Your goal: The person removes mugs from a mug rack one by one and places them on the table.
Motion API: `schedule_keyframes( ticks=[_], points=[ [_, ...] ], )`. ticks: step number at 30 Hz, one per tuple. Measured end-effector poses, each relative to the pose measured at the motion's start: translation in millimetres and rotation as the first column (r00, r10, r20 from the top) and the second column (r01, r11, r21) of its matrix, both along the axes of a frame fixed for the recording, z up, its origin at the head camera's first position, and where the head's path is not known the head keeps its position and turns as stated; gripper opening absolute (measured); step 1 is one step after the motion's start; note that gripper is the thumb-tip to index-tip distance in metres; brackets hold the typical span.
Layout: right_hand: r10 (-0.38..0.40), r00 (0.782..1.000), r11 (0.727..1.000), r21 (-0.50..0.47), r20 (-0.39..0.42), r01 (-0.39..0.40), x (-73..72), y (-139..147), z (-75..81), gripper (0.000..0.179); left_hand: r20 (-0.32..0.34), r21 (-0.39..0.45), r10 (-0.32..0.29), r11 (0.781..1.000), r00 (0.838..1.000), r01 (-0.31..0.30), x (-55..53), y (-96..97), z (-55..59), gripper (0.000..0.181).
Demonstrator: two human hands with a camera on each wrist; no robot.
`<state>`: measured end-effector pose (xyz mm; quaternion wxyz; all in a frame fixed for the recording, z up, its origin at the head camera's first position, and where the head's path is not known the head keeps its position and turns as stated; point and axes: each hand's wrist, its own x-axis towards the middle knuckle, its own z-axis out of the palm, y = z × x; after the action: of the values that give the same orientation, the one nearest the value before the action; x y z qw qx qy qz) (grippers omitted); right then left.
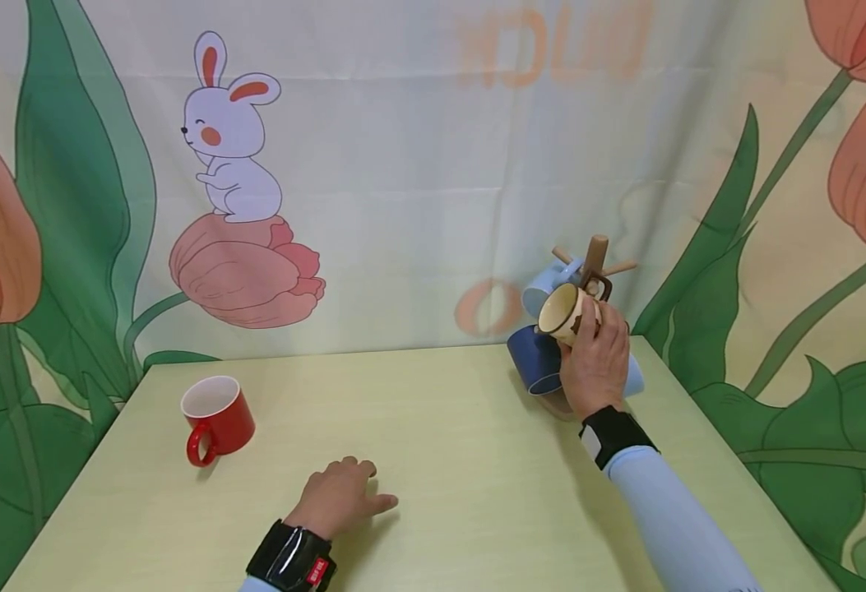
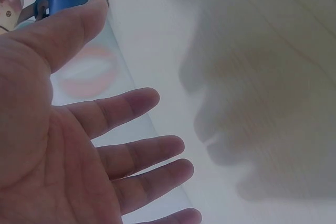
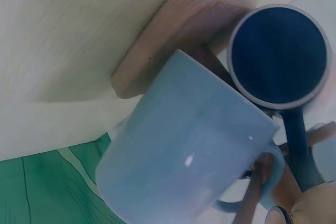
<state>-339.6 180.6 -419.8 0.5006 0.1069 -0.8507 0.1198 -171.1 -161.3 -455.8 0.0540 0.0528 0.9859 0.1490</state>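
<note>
My right hand (image 1: pixel 599 360) grips a cream mug (image 1: pixel 558 311) with a dark rim, its mouth tilted to the left, beside the upper pegs of a wooden mug tree (image 1: pixel 596 251). The mug's dark handle overlaps a peg in the head view. Around it on the tree hang a light blue mug (image 1: pixel 542 288), a dark blue mug (image 1: pixel 534 362) below and another light blue mug (image 3: pixel 184 145), mostly behind my hand in the head view. Over the front of the table, my left hand (image 1: pixel 340 497) holds nothing; its fingers (image 2: pixel 134 157) are spread.
A red mug (image 1: pixel 229 421) with a white inside stands upright at the table's left, handle toward the front. The mug tree's wooden base (image 3: pixel 152 61) sits near the back right corner of the pale table (image 1: pixel 418 411). Behind hangs a printed cloth (image 1: pixel 395 164).
</note>
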Motion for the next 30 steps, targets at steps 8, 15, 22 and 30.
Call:
schedule_keyframes(
  ticks=[8, 15, 22, 30],
  points=[
    [0.017, 1.000, 1.000, -0.009, -0.007, -0.017, 11.0, -4, 10.2, 0.087, 0.012, 0.000, 0.000, 1.000, 1.000, 0.000, -1.9, 2.3, 0.8, 0.055],
    [0.042, 0.997, 0.995, -0.096, 0.064, -0.036, 29.4, -11, 16.2, 0.090, 0.015, 0.001, -0.010, 1.000, 1.000, 0.010, -1.6, 3.0, 1.3, 0.053],
    [0.113, 0.985, 0.951, -0.303, 0.133, -0.068, 58.8, -23, 29.4, 0.091, 0.012, 0.006, -0.016, 1.000, 1.000, 0.016, -1.0, 5.3, 1.6, 0.054],
    [0.318, 0.929, 0.798, -0.582, 0.190, -0.154, 89.0, -35, 40.1, 0.096, 0.007, 0.007, -0.027, 1.000, 1.000, 0.027, -1.8, 6.7, -2.8, 0.054]
  ],
)
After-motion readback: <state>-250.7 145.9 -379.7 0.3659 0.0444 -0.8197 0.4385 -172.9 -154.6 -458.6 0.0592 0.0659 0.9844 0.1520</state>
